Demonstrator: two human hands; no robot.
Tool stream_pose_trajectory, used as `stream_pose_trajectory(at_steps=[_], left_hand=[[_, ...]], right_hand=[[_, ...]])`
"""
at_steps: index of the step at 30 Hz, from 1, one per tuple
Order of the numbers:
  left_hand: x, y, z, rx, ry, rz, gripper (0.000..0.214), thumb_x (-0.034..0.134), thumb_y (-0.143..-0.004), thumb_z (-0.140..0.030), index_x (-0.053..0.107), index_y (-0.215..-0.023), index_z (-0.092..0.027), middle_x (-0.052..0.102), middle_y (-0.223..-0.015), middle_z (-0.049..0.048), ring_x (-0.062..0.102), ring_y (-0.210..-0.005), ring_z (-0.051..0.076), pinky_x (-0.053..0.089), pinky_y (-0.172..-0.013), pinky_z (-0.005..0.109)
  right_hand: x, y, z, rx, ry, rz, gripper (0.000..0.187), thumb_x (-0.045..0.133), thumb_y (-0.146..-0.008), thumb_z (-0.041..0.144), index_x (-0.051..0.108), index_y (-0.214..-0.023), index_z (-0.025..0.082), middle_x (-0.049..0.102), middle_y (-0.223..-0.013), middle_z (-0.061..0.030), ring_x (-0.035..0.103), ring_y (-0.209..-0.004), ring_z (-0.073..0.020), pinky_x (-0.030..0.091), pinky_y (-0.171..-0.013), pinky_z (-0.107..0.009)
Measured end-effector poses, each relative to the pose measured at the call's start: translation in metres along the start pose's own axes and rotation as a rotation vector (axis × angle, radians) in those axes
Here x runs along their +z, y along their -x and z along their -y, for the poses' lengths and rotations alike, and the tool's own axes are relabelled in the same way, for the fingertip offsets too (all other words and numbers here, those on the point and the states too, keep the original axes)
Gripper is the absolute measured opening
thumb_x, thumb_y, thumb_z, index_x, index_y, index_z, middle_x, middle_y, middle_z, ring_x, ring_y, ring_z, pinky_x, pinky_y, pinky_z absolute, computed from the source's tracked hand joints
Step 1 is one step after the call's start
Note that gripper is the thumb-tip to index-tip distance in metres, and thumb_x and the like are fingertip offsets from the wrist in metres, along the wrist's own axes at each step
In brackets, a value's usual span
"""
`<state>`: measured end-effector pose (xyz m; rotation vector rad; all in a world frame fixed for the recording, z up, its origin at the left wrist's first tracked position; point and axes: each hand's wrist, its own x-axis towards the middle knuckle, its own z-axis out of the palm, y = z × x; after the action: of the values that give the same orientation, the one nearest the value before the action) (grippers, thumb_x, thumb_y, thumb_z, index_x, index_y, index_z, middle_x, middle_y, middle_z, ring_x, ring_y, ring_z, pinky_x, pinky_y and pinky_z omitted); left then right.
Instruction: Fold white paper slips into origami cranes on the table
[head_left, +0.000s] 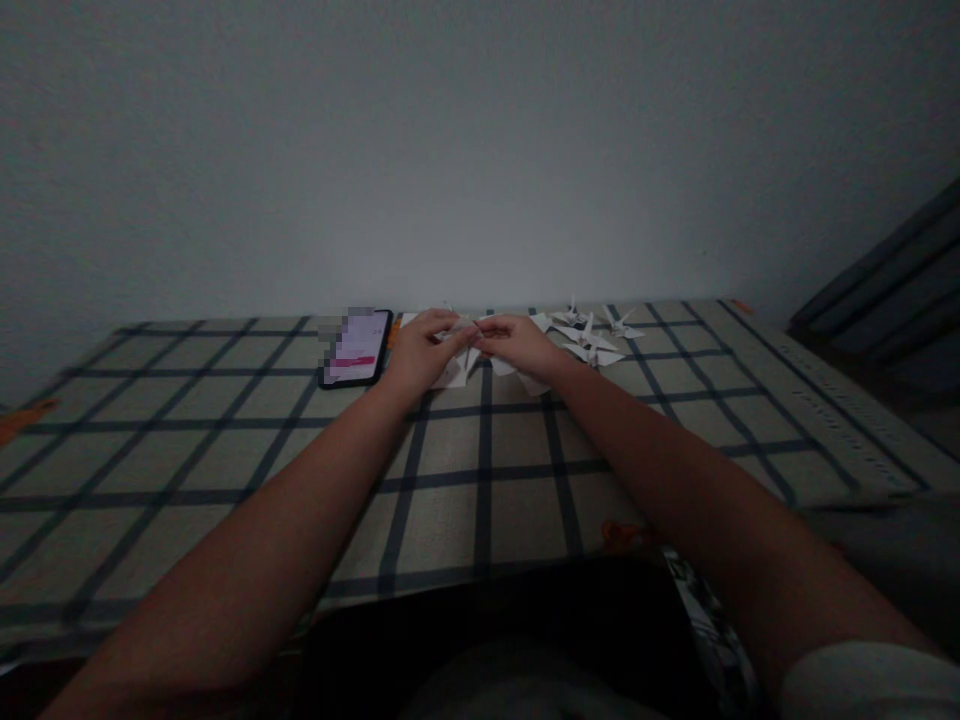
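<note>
My left hand (424, 352) and my right hand (519, 345) meet near the far side of the table. Their fingertips pinch a small piece of folded white paper (470, 352) between them. How it is folded is partly hidden by my fingers. Under and around my hands lie more white papers (452, 378). Several folded paper cranes (592, 345) sit just right of my right hand, wings spread and necks up.
A phone (352, 350) with a lit screen lies left of my left hand, an orange item (394, 332) beside it. A checked cloth (450, 450) covers the table. Behind it rises a pale wall (480, 150). Dark striped fabric (892, 300) stands at the right.
</note>
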<state>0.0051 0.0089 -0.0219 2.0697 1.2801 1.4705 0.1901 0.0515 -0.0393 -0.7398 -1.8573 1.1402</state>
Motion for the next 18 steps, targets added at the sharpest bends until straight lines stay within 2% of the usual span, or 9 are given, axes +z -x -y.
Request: stream_pose_trajectory(at_steps=[6, 9, 13, 18], left_hand=[[-0.005, 0.001, -0.006, -0.093, -0.017, 0.003, 0.034, 0.069, -0.081, -0.049, 0.073, -0.069, -0.018, 0.064, -0.064, 0.0007, 0.056, -0.067, 0.016, 0.039, -0.062, 0.027], [-0.005, 0.001, -0.009, -0.128, 0.027, 0.024, 0.034, 0.070, -0.081, -0.050, 0.075, -0.074, -0.017, 0.069, -0.070, 0.0014, 0.058, -0.068, 0.016, 0.040, -0.063, 0.026], [-0.002, 0.001, -0.006, -0.102, 0.106, 0.083, 0.037, 0.069, -0.081, -0.053, 0.077, -0.088, -0.017, 0.074, -0.084, 0.0041, 0.062, -0.078, 0.018, 0.044, -0.071, 0.027], [0.000, -0.001, 0.001, -0.181, 0.207, 0.043, 0.040, 0.072, -0.078, -0.055, 0.077, -0.091, -0.018, 0.075, -0.090, 0.0060, 0.064, -0.084, 0.020, 0.047, -0.074, 0.028]], right_hand=[[0.003, 0.004, 0.014, -0.128, 0.284, -0.105, 0.021, 0.068, -0.085, 0.034, 0.075, -0.096, 0.017, 0.073, -0.099, -0.0073, 0.064, -0.091, -0.0173, 0.049, -0.083, -0.031], [0.001, 0.005, 0.017, -0.128, 0.346, -0.111, 0.018, 0.066, -0.087, 0.030, 0.076, -0.094, 0.017, 0.073, -0.095, -0.0069, 0.063, -0.088, -0.0169, 0.048, -0.081, -0.030], [-0.001, 0.006, 0.018, -0.114, 0.362, -0.106, 0.020, 0.061, -0.090, 0.029, 0.076, -0.094, 0.016, 0.073, -0.094, -0.0070, 0.062, -0.086, -0.0162, 0.046, -0.080, -0.029], [-0.001, 0.007, 0.017, -0.140, 0.356, -0.085, 0.023, 0.060, -0.092, 0.034, 0.076, -0.091, 0.017, 0.073, -0.091, -0.0060, 0.062, -0.083, -0.0164, 0.045, -0.077, -0.029]])
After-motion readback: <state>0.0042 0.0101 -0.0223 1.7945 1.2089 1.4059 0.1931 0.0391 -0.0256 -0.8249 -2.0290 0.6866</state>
